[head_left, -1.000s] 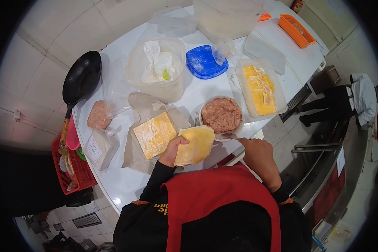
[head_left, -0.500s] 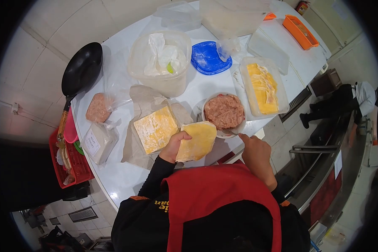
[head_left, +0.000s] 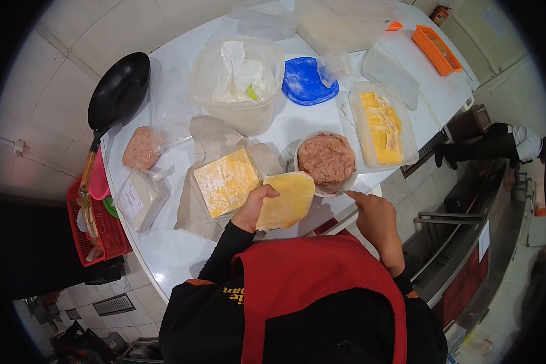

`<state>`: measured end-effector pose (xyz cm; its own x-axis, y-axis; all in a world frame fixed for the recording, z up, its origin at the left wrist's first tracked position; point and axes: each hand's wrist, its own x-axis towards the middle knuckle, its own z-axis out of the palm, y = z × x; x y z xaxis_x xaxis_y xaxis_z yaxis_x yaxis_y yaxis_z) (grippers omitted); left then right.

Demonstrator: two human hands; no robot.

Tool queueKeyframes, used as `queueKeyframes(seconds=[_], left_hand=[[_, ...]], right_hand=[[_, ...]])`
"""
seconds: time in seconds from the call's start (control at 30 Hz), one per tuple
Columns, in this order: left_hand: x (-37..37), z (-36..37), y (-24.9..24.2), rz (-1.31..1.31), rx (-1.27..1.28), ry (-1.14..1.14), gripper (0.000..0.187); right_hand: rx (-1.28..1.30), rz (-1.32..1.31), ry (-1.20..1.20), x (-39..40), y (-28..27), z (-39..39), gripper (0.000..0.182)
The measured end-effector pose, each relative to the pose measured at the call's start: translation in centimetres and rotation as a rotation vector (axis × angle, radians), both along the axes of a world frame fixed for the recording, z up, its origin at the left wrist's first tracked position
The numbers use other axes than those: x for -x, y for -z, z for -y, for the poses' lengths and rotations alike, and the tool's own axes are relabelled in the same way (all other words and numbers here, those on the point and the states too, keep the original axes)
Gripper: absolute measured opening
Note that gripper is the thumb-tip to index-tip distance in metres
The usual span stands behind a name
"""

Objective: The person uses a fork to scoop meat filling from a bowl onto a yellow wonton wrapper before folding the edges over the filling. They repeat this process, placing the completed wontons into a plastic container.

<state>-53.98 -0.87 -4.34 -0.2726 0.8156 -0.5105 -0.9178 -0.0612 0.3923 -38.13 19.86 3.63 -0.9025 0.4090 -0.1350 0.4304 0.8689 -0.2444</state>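
My left hand (head_left: pixel 255 208) grips a small stack of yellow wrapper sheets (head_left: pixel 287 200) by its left edge, in front of the bowl. My right hand (head_left: pixel 374 219) is closed round the handle of a metal utensil (head_left: pixel 341 192), whose tip is down at the near rim of the bowl of minced meat (head_left: pixel 326 159). Left of my left hand, a floury square stack of yellow wrappers (head_left: pixel 226 182) lies on brown paper (head_left: pixel 191 213). Folded yellow pieces (head_left: pixel 381 132) lie in rows in a clear container (head_left: pixel 409 151) to the right of the bowl.
A large plastic tub (head_left: pixel 236 112), a blue lid (head_left: pixel 306 82), bagged meat (head_left: pixel 141 148) and a labelled white packet (head_left: pixel 142 200) are on the table. A black wok (head_left: pixel 119 91) stands at the left edge, above a red basket (head_left: pixel 106 233). Another person (head_left: pixel 497 145) is at the right.
My right hand has shifted slightly right and down, and the utensil sits lower at the bowl's near rim. The person at the right has changed posture. The view has shifted slightly.
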Motion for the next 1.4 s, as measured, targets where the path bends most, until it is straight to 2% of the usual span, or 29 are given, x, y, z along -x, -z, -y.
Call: queueKeyframes(seconds=[0.1, 0.2, 0.3, 0.4, 0.5, 0.6, 0.83, 1.2, 1.3, 1.4], left_hand=[[0.1, 0.0, -0.1, -0.004, -0.005, 0.014, 0.055], [0.3, 0.0, -0.1, -0.01, -0.017, 0.022, 0.056], [0.2, 0.0, -0.3, 0.014, -0.033, 0.019, 0.056], [0.3, -0.1, 0.2, 0.019, -0.061, 0.01, 0.057], [0.3, -0.1, 0.2, 0.008, -0.061, 0.009, 0.057], [0.3, 0.0, -0.3, 0.0, -0.043, 0.023, 0.057], [0.3, 0.0, 0.2, 0.0, -0.03, 0.005, 0.057], [0.2, 0.1, 0.3, 0.022, -0.023, -0.007, 0.055], [0.2, 0.1, 0.4, 0.014, -0.005, -0.01, 0.055], [0.2, 0.1, 0.8, 0.015, -0.003, -0.001, 0.054]], right_hand=[[0.014, -0.028, 0.015, 0.2, 1.2, 0.5, 0.029], [-0.001, -0.001, -0.074, 0.3, 1.7, 0.2, 0.037], [0.06, 0.033, -0.131, 0.7, 0.4, -0.4, 0.029], [0.125, -0.01, -0.177, 0.4, 0.1, -1.9, 0.029], [0.147, 0.089, -0.115, 0.5, -1.6, -3.1, 0.03], [0.052, 0.149, -0.061, 0.8, -2.7, -2.8, 0.03], [-0.017, 0.046, -0.137, 1.7, 0.1, -0.8, 0.029], [-0.187, 0.195, -0.205, 2.1, -2.8, -1.8, 0.035], [-0.184, 0.193, -0.208, 2.2, -4.1, -2.2, 0.036], [-0.182, 0.118, -0.162, 2.2, -3.0, -2.0, 0.036]])
